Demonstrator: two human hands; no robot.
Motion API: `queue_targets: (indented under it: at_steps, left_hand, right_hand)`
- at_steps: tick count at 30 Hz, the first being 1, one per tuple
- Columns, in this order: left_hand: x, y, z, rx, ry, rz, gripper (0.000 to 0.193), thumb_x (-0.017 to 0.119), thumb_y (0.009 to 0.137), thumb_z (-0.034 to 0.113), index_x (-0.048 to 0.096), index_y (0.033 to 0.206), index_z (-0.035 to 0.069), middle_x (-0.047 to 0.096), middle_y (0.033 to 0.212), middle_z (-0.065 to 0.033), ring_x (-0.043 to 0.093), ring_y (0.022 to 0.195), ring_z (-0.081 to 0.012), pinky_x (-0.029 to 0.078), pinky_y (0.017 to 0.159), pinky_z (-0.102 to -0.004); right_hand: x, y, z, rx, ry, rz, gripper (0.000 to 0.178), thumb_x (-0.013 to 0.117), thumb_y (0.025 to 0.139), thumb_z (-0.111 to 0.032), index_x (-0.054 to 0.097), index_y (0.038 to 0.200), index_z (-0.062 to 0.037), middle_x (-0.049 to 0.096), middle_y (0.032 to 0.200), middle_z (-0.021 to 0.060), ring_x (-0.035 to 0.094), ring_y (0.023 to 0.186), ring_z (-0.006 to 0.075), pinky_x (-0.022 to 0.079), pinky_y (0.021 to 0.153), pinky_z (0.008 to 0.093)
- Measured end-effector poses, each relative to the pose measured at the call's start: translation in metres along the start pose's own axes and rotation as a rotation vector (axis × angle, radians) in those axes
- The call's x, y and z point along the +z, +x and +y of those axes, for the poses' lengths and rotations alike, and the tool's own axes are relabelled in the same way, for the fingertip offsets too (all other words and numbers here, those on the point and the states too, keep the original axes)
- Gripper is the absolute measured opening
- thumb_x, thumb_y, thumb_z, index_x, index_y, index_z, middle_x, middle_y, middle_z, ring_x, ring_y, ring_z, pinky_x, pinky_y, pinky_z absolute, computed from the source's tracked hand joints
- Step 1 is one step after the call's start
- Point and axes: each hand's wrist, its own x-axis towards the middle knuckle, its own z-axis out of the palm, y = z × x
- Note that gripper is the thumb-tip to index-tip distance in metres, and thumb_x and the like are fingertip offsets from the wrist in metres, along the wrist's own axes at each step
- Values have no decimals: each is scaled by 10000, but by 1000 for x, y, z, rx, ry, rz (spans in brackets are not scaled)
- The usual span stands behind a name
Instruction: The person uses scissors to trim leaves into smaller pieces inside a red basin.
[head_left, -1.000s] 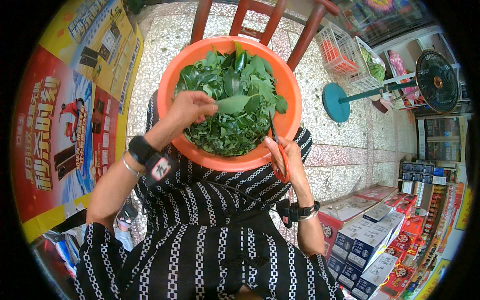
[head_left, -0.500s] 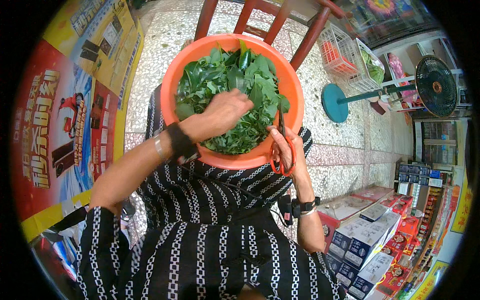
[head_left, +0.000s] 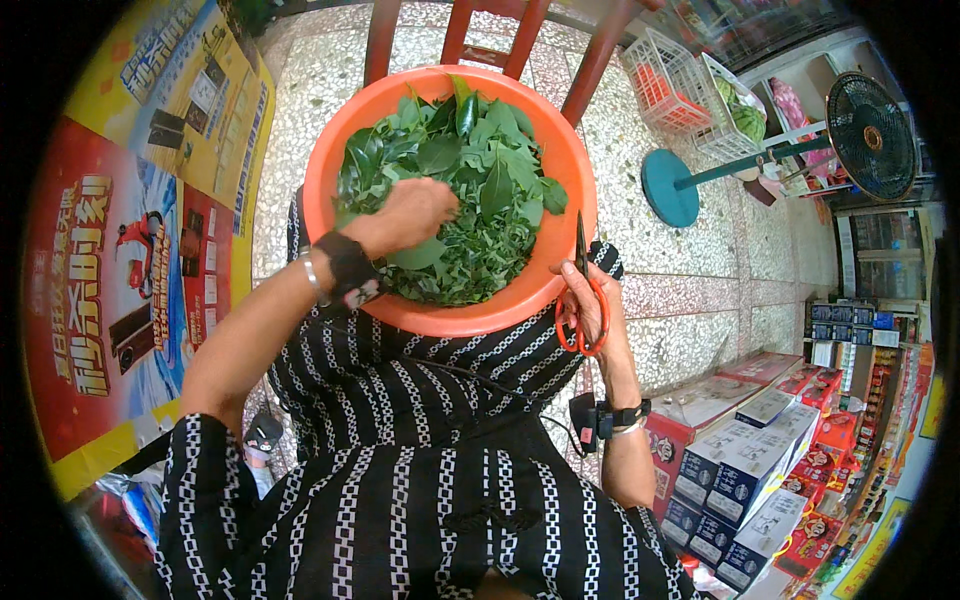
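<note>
An orange plastic basin (head_left: 460,322) rests on my lap, holding green leaves (head_left: 497,190). Whole leaves lie mostly toward its far side; chopped bits (head_left: 470,262) fill the nearer part. Over the left half of the basin, my left hand (head_left: 415,213) reaches down among the leaves with fingers curled together. Its fingertips are hidden and slightly blurred, so what they pinch cannot be made out. At the basin's right rim my right hand (head_left: 592,298) grips red-handled scissors (head_left: 582,315), their dark blades pointing up and away from me.
Beyond the basin stands a red wooden chair (head_left: 483,55). A green fan (head_left: 672,188) and white baskets (head_left: 672,85) are at the right. Stacked boxes (head_left: 745,455) stand at the lower right, a printed yellow and red panel (head_left: 150,240) at the left. The floor (head_left: 690,280) is speckled.
My left hand has shifted left over the leaves, uncovering some chopped bits. My right hand, with the scissors, has moved slightly right, away from the basin. The whole view has shifted a little.
</note>
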Motion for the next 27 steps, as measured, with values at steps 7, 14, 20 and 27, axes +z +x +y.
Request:
queue_targets:
  at_steps: [7, 14, 20, 27]
  left_hand:
    - [-56, -14, -12, -21, -419, 276, 140, 624, 835, 159, 671, 903, 46, 601, 779, -112, 600, 747, -274, 464, 682, -377]
    - [-53, -35, 35, -431, -1175, 71, 195, 519, 931, 116, 611, 1064, 7, 607, 712, -15, 495, 570, -28, 422, 472, -186]
    - [-37, -59, 48, -434, -1459, 13, 214, 486, 927, 93, 533, 1104, -17, 650, 886, -98, 479, 583, -57, 438, 493, -210]
    - [-27, -71, 40, -538, -1416, -10, 170, 609, 889, 146, 612, 957, -10, 664, 750, -64, 470, 500, -56, 422, 462, -209]
  right_hand:
    - [9, -1, -6, -2, -81, -89, 341, 562, 931, -342, 612, 924, -5, 430, 487, -24, 416, 395, 67, 370, 412, 212]
    - [42, -7, -10, -76, -124, -246, 403, 463, 975, -375, 578, 956, 11, 437, 535, -30, 447, 469, 66, 383, 464, 205]
    - [57, -2, -4, -117, -54, -293, 454, 457, 962, -428, 540, 979, 18, 424, 601, -28, 444, 525, 80, 405, 532, 231]
    - [58, -5, -17, -280, -395, -302, 517, 411, 956, -496, 512, 1025, 6, 471, 725, 40, 474, 661, 161, 394, 610, 296]
